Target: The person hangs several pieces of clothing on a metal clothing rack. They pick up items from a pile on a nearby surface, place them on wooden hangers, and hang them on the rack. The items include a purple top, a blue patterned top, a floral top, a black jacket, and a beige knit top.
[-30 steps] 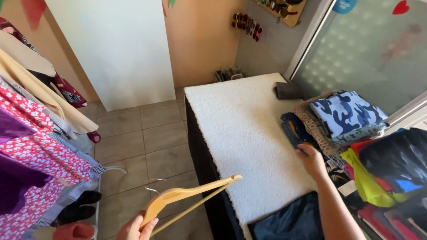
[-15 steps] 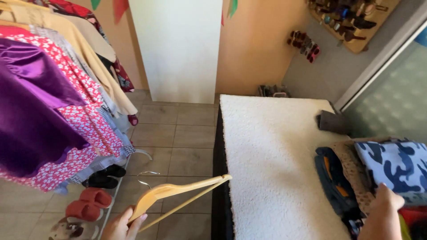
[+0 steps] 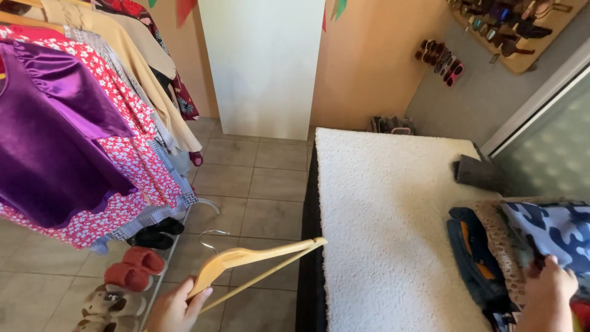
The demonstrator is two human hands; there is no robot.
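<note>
My left hand [image 3: 174, 308] at the bottom edge grips a pale wooden hanger [image 3: 258, 256] with a metal hook; the hanger points right toward the bed's edge. My right hand [image 3: 547, 295] at the bottom right rests on a stack of folded clothes, touching a blue camouflage garment [image 3: 550, 227] and a brown patterned one [image 3: 504, 246]. A dark blue folded garment [image 3: 476, 258] lies just left of them on the white fluffy bed cover [image 3: 381, 209].
A clothes rail on the left carries a purple satin top [image 3: 49, 135], a red floral dress [image 3: 123, 154] and beige garments. Shoes [image 3: 132, 270] sit on the tiled floor beneath. A dark grey folded item [image 3: 479, 173] lies near the sliding glass door. Sunglasses hang on the wall.
The view has swung further left toward the clothes rail. My left hand keeps the hanger; my right hand stays on the folded stack.
</note>
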